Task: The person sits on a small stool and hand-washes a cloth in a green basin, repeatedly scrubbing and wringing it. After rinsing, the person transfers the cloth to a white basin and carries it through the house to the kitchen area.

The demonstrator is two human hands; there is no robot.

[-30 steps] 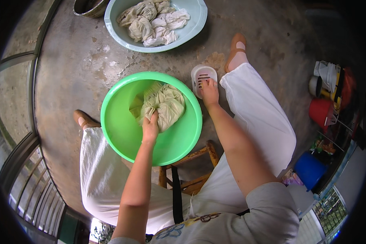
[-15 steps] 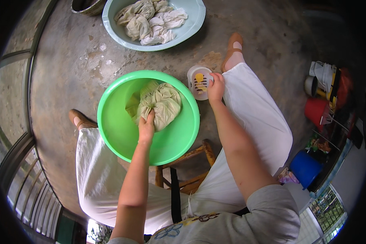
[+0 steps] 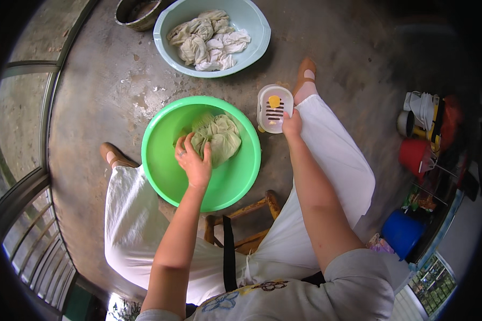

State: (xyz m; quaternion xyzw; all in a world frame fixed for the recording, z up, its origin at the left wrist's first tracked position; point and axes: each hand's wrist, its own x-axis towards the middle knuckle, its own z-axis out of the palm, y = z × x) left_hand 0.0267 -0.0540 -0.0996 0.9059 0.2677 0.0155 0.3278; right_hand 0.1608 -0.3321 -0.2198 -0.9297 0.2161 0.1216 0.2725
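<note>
In the bright green basin (image 3: 171, 176) lies a bunched, wet-looking pale olive cloth (image 3: 225, 142). Over its near left side is my left hand (image 3: 194, 160), fingers apart and curved, with a ring on one finger; I cannot tell whether the fingertips touch the cloth. My right hand (image 3: 292, 123) grips the near right end of a white slotted soap dish (image 3: 262, 109), tilted beside the basin's right rim. A yellow piece of soap (image 3: 274, 101) sits in the dish, with smaller bits near its slots. Another yellow bit shows at the dish's lower left edge.
A pale blue basin (image 3: 168, 53) with crumpled whitish cloths (image 3: 214, 45) stands farther off, beside a dark metal pot (image 3: 139, 16). Between my legs is a wooden stool (image 3: 270, 203). To the right are a red bucket (image 3: 414, 155) and a blue bucket (image 3: 401, 232). The concrete floor looks wet.
My left hand has let go of the cloth and spread its fingers. The soap dish in my right hand has lifted and tilted, showing its inside more. The view has shifted slightly.
</note>
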